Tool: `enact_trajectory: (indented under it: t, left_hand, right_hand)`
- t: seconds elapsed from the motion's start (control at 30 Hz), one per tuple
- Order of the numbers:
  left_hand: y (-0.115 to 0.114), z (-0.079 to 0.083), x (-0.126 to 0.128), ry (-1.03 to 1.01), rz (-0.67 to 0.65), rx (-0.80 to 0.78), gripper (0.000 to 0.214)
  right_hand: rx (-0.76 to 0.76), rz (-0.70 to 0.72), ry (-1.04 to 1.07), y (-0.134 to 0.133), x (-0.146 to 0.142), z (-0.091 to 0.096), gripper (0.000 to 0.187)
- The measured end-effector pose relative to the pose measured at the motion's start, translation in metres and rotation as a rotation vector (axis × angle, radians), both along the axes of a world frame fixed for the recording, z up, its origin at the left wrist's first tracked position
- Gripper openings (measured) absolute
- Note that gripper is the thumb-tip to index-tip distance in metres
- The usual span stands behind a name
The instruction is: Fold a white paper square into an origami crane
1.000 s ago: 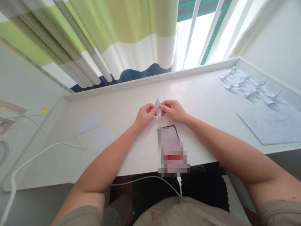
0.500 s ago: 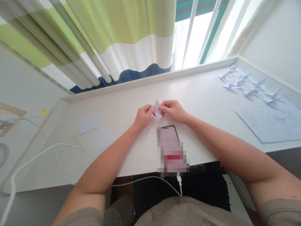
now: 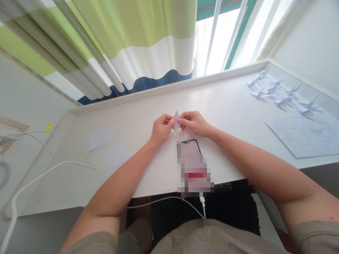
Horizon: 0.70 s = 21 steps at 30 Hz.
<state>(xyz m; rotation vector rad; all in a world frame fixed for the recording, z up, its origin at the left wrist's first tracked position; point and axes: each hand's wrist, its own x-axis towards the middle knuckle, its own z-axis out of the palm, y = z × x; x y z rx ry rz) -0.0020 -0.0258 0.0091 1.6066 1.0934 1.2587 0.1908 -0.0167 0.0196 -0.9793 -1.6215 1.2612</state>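
Observation:
A small white folded paper (image 3: pixel 176 124), shaped like a narrow upright diamond, is pinched between my two hands just above the white desk (image 3: pixel 148 180). My left hand (image 3: pixel 163 128) is closed on its left edge, thumb in front. On the opposite edge, my right hand (image 3: pixel 193 122) grips it with thumb and forefinger. The fingertips behind the paper are partly hidden. Just below the hands lies a phone (image 3: pixel 194 158) with a blurred-out screen and a white cable plugged into its near end.
Several folded paper cranes (image 3: pixel 284 100) stand at the far right, beside a lined written sheet (image 3: pixel 304 135). Loose white paper squares (image 3: pixel 100 138) lie on the left. A white cable (image 3: pixel 53 171) loops over the desk's left side. A raised rim (image 3: pixel 132 97) runs along the back, before a curtain (image 3: pixel 148 42).
Both hands keep their hold on the folded paper; the left fingers have shifted slightly. The whole view has tilted a little.

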Motion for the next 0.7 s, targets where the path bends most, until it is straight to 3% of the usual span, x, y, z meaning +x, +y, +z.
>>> enact_trajectory:
  t: [0.2,0.7]
  left_hand:
    - [0.0005,-0.0012,0.0011,-0.006,0.032,-0.018,0.027]
    - [0.0003,-0.0007,-0.0044,0.021,-0.036,-0.071,0.032]
  right_hand:
    - [-0.012,0.042,0.005,0.0003,0.0008,0.0008,0.028]
    - [-0.040,0.033,0.022,0.0035,0.0032,-0.0018,0.025]
